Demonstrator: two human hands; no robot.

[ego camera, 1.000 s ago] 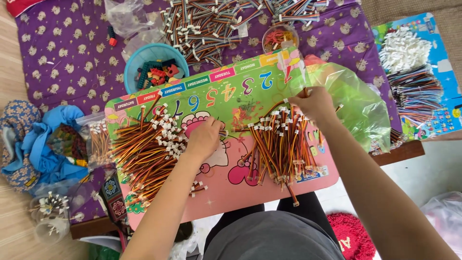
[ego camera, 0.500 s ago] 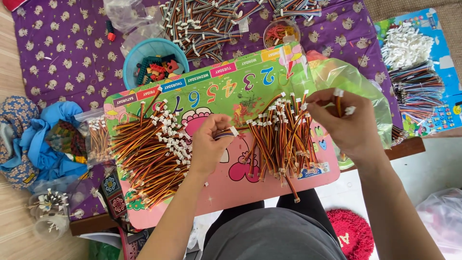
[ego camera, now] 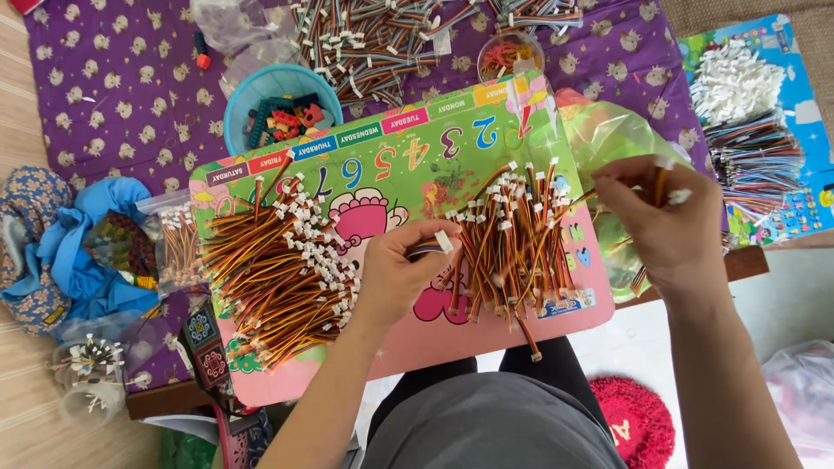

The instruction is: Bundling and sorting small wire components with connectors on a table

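A colourful board [ego camera: 391, 165] lies across my lap. Two piles of short wire leads with white connectors rest on it: a big pile [ego camera: 278, 265] at the left and a smaller pile [ego camera: 512, 239] at the right. My left hand [ego camera: 395, 274] sits between the piles, fingers pinched on one lead with its white plug at the fingertips. My right hand [ego camera: 665, 221] is over a clear green plastic bag [ego camera: 608, 139] at the board's right edge, closed on a few leads.
A blue bowl [ego camera: 269, 95] of small coloured parts stands behind the board on purple cloth [ego camera: 113, 95]. More wire bundles [ego camera: 373, 39] lie at the back, and white connectors and coloured cables [ego camera: 747, 156] at the right. Blue fabric [ego camera: 78, 252] lies left.
My right hand moved from the smaller pile out to the right, over the green bag, now holding a few leads. My left hand lifted off the board and pinched a lead.
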